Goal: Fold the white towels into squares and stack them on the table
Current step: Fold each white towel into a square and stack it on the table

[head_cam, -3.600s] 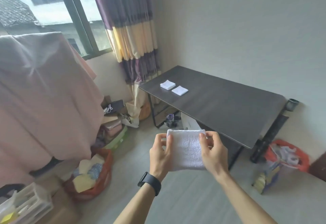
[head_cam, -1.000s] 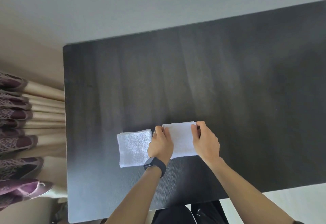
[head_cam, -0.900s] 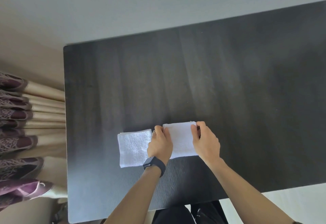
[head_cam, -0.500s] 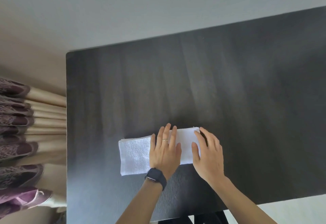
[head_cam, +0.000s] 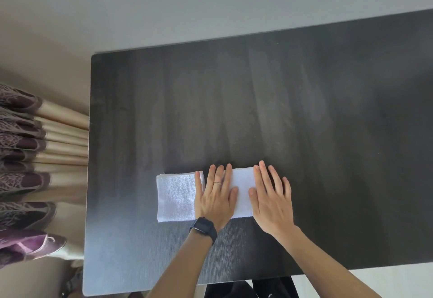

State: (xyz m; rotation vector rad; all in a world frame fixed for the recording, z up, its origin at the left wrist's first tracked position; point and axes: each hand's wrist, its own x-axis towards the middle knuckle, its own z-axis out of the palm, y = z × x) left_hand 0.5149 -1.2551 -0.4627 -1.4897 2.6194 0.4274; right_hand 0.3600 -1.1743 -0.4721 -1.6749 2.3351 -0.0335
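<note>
L towel (head_cam: 175,198) thick, terry; R towel (head_cam: 243,187) smoother.

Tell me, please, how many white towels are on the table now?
2. The left towel lies toward the table's left side. The right towel lies beside it, pressed flat under the left hand and right hand. More may be hidden beneath either.
</note>
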